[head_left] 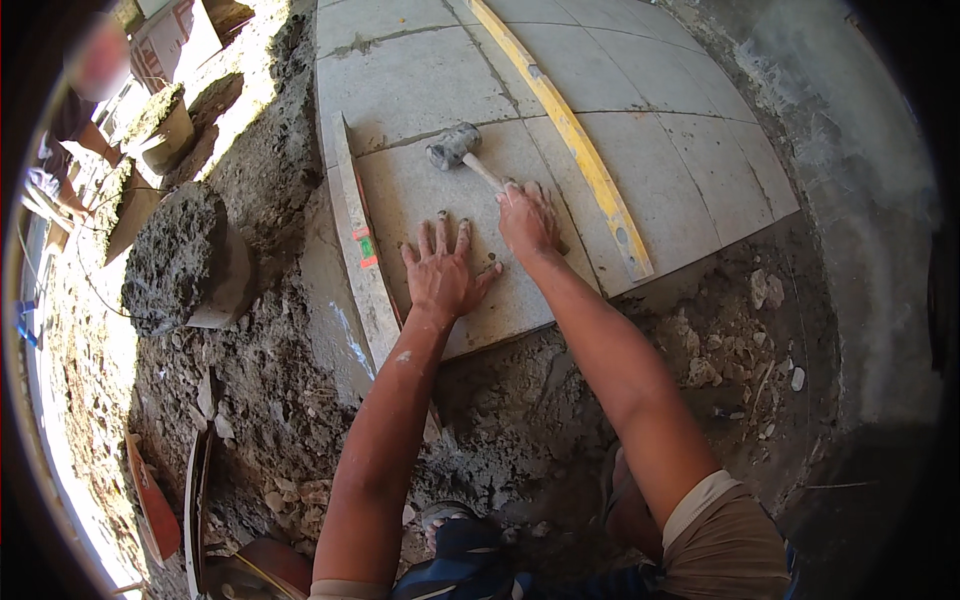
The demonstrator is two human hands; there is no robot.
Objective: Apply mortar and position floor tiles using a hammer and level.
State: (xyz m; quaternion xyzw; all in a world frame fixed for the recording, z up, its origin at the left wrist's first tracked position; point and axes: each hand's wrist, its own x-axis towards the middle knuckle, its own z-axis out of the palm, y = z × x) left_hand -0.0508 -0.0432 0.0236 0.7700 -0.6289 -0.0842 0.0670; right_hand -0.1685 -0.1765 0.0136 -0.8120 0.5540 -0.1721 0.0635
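Observation:
My left hand point(445, 275) lies spread on a pale square tile point(405, 190), its fingertips dirty with grout or mud. My right hand point(525, 220) grips the wooden handle of a mud-smeared mallet point(455, 148), whose head is over the same tile, up and left of that hand. Just left of my left hand a grimy spirit level point(350, 190) with a green vial lies along the tile's edge. A long yellow level point(580, 150) lies across the tiles to the right.
Mortar-topped buckets point(180, 260) stand on rough wet soil at the left, near a co-worker's arm point(95, 145). A trowel point(150, 500) is at the lower left. Rubble point(760, 290) borders the tiles below right, beside a grey concrete strip point(855, 220).

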